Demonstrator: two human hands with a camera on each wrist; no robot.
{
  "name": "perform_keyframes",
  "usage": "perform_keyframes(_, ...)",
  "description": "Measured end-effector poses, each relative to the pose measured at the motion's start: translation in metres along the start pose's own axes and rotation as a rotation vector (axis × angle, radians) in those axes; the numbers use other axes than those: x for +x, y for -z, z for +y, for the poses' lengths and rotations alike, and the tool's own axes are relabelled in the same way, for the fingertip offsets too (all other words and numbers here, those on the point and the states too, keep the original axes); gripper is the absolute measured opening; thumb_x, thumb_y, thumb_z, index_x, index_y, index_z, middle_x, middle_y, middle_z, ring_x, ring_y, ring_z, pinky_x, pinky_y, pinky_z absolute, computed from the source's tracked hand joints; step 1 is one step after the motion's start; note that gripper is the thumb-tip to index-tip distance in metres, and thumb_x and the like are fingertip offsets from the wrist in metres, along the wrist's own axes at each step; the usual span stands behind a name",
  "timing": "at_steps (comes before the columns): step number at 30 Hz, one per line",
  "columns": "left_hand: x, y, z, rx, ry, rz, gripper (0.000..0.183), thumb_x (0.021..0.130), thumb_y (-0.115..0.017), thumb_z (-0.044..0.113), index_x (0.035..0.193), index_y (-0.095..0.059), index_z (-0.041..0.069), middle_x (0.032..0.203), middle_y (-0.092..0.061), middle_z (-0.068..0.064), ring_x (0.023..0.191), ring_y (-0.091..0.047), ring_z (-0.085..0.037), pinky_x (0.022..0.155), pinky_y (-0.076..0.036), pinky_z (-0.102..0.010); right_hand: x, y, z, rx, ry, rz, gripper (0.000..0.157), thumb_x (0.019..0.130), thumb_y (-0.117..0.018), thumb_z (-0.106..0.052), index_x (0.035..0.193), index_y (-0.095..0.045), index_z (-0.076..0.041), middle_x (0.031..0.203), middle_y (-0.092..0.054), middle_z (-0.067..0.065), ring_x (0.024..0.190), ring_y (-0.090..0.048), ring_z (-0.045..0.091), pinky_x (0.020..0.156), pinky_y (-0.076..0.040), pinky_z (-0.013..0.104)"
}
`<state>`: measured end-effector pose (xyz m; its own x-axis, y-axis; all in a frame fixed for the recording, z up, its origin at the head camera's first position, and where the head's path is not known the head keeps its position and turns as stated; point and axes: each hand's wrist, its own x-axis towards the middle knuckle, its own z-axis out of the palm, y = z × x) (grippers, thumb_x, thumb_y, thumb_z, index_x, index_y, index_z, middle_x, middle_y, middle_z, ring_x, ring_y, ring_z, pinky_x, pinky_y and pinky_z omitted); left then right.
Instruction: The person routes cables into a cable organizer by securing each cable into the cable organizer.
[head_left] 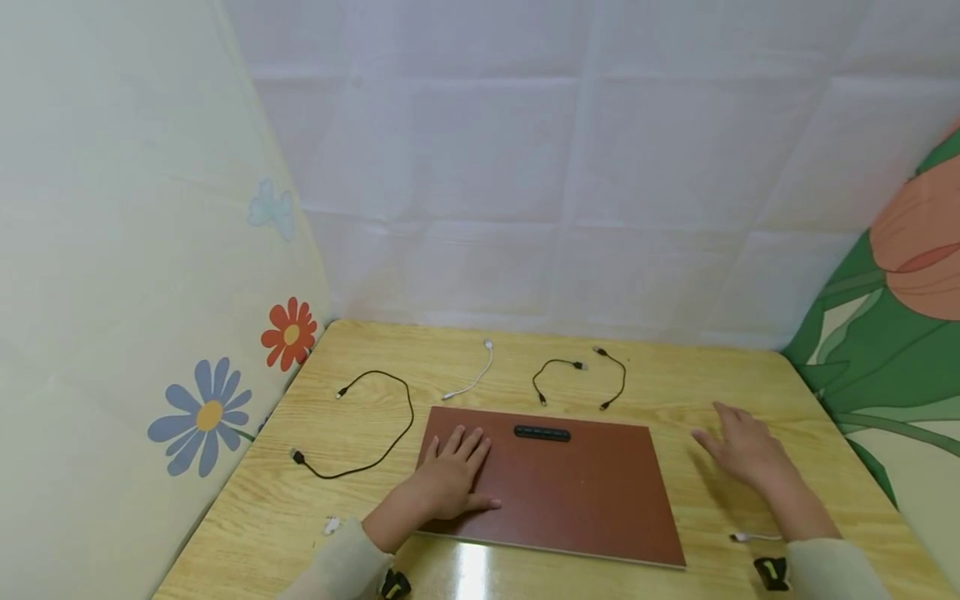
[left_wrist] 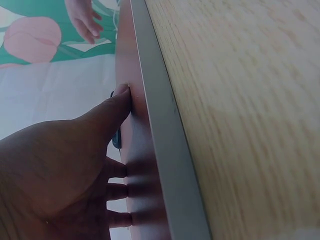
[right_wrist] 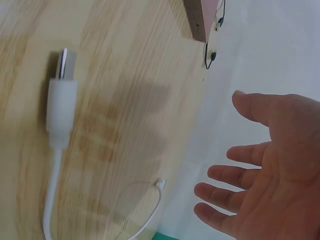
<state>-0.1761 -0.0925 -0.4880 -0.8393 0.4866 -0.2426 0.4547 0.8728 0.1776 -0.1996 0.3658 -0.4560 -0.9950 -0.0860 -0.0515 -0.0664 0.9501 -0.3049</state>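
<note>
My left hand (head_left: 450, 479) lies with spread fingers on the left part of a flat reddish-brown board (head_left: 577, 492). In the left wrist view the thumb and fingertips touch its top face, and its pale edge (left_wrist: 162, 135) faces the camera. Near the board's far edge sits a small black ridged strip (head_left: 542, 433), beyond the left fingertips. To the right of the board, my right hand (head_left: 750, 450) hovers above the wooden table with fingers extended and holds nothing. Beneath the right forearm lies a white USB cable (head_left: 756, 537); its plug (right_wrist: 62, 105) shows large in the right wrist view.
A long black USB cable (head_left: 411, 408) curves left of the board. Behind it lie a short white cable (head_left: 480, 377) and two short black cables, one left (head_left: 536, 377) and one right (head_left: 623, 375). A small white piece (head_left: 332, 525) is by the left sleeve. Cloth walls (head_left: 562, 167) border the table.
</note>
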Motion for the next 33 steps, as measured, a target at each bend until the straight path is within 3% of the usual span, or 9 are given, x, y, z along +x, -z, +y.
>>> perform_keyframes(10, -0.003, 0.005, 0.003, 0.001, 0.006, -0.015, 0.093, 0.092, -0.051, 0.071, 0.162, -0.025, 0.015, 0.168, -0.019, -0.008, 0.154, -0.015, -0.036, 0.118, -0.021, -0.065, 0.002, 0.003, 0.016, 0.015, -0.038, -0.026, 0.075, 0.106, -0.050, -0.037, 0.143, -0.027, 0.024, 0.137, -0.028, 0.053, 0.121, -0.031, 0.070, 0.097, -0.031, 0.078)
perform_keyframes(19, -0.006, 0.008, 0.007, 0.010, 0.010, -0.018, 0.093, 0.092, -0.053, 0.070, 0.161, -0.027, 0.015, 0.168, -0.021, -0.008, 0.154, -0.016, -0.037, 0.117, -0.022, -0.064, 0.004, 0.003, 0.030, 0.024, -0.063, -0.054, 0.073, 0.104, -0.052, -0.037, 0.140, -0.032, 0.023, 0.134, -0.031, 0.053, 0.118, -0.035, 0.070, 0.093, -0.036, 0.075)
perform_keyframes(33, -0.006, 0.009, 0.008, 0.012, 0.012, -0.019, 0.093, 0.092, -0.053, 0.071, 0.161, -0.027, 0.015, 0.168, -0.021, -0.008, 0.154, -0.016, -0.036, 0.117, -0.022, -0.065, 0.009, -0.002, 0.044, -0.011, -0.023, -0.024, 0.063, 0.100, -0.061, -0.024, 0.136, -0.040, 0.023, 0.121, -0.043, 0.053, 0.109, -0.043, 0.069, 0.089, -0.041, 0.072)
